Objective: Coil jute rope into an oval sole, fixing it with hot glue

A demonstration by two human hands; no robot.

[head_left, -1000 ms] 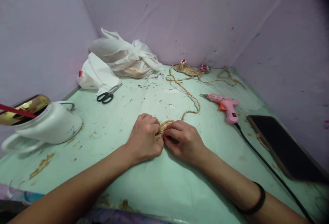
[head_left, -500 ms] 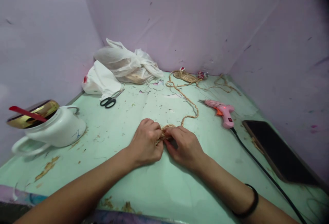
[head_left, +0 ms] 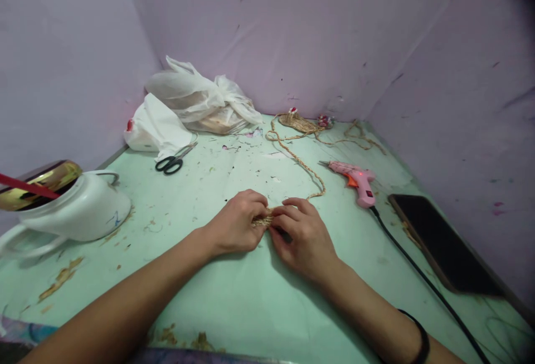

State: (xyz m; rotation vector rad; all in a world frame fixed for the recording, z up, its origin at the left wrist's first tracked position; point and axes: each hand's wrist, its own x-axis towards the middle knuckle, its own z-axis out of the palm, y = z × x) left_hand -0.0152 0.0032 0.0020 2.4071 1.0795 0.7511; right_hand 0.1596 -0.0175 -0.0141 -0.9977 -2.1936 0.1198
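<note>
My left hand and my right hand meet in the middle of the pale green table. Both have their fingers closed on a small piece of coiled jute rope pressed between them on the table. Most of the piece is hidden under the fingers. The rope's braided tail runs from the hands away to a heap of rope at the back wall. A dark band sits on my right wrist.
A pink glue gun lies right of the hands, its black cord trailing toward the near right edge. A dark phone lies far right. Black scissors, white plastic bags and a white jar with gold lid stand left.
Both hands stay closed on the rope piece; the fingers have shifted slightly around it. The camera has moved a little, so the view has shifted.
</note>
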